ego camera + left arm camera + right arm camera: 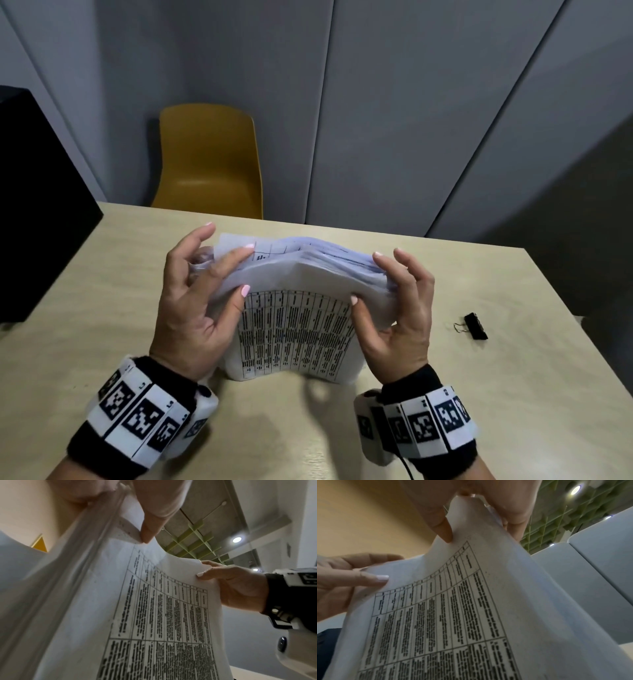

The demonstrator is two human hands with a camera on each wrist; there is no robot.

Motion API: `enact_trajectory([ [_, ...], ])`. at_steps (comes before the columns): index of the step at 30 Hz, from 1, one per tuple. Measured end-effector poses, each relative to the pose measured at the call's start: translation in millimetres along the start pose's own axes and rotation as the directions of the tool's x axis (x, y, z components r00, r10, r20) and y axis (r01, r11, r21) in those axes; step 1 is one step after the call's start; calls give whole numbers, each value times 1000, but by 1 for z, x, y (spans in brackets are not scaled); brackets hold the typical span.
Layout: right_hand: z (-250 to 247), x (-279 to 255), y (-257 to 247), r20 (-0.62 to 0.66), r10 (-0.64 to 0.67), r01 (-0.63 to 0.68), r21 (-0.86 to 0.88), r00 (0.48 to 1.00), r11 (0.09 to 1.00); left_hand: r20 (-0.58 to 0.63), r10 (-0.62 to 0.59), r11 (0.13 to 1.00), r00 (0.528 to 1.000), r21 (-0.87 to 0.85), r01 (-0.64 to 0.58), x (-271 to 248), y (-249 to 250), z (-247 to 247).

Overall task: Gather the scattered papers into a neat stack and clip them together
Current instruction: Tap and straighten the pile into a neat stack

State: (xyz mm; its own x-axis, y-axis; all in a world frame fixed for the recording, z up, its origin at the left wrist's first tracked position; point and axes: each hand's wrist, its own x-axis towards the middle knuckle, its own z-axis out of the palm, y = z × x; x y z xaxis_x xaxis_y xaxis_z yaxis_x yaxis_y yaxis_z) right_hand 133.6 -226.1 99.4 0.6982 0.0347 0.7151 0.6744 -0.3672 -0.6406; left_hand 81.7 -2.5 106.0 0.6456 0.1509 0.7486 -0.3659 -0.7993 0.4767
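Observation:
A stack of white papers [294, 329] printed with black tables stands on its lower edge on the beige table [102, 308], its top bowed toward me. My left hand [202, 291] grips the stack's upper left corner, thumb in front and fingers behind. At the upper right corner my right hand [394, 301] pinches the stack the same way. The left wrist view shows the printed sheet [154, 615] with my left thumb [150, 524] on it and my right hand [231, 585] at the far edge. In the right wrist view my right thumb [440, 524] presses the sheet [453, 608]. A black binder clip [474, 325] lies on the table to the right.
A yellow chair [209, 161] stands behind the table's far edge. A black block [37, 212] sits at the far left. Grey wall panels [411, 102] close off the back. The table's right edge runs near the clip.

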Motion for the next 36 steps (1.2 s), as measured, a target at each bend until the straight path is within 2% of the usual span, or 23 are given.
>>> enact_trajectory([
  [3,0,-1,1,-34,19,-18,28,999,999,-26,-54,999,998,-6,53,-1,1,-4],
  [7,2,-2,0,-25,-36,36,-21,999,999,16,-4,1000,1000,-15,4,2,6,-4],
  [10,1,-3,2,-14,-28,27,-41,1000,999,38,-25,1000,999,-10,26,4,6,-6],
  [15,0,-7,3,-44,18,-17,19,999,1000,-14,-74,997,997,24,74,0,0,-9],
  [16,1,-7,4,-45,44,-43,37,998,998,-25,-83,996,996,22,83,-1,-2,-9],
  [18,2,-9,5,-28,184,-179,126,983,976,-46,-121,992,992,-24,120,-4,-8,-8],
  [21,-1,-13,15,55,353,-355,253,934,900,-32,-257,948,966,-201,246,-10,-15,-8],
  [24,-4,-11,26,209,431,-479,346,878,807,69,-392,818,918,-432,381,-11,-18,-4],
  [26,-1,-8,29,282,499,-573,392,820,720,144,-430,777,891,-443,447,-12,-20,0],
  [27,1,-7,29,295,509,-589,394,808,706,176,-426,774,887,-436,458,-13,-21,4],
  [29,5,-6,25,284,488,-564,384,826,731,229,-410,772,883,-429,469,-9,-16,8],
  [30,6,-7,24,258,481,-545,395,838,739,217,-400,786,890,-418,455,-8,-13,10],
  [33,6,-7,20,167,473,-493,455,865,741,110,-401,799,909,-443,406,-1,-4,13],
  [36,3,-10,15,102,424,-425,429,900,797,3,-358,833,934,-450,321,0,-3,12],
])
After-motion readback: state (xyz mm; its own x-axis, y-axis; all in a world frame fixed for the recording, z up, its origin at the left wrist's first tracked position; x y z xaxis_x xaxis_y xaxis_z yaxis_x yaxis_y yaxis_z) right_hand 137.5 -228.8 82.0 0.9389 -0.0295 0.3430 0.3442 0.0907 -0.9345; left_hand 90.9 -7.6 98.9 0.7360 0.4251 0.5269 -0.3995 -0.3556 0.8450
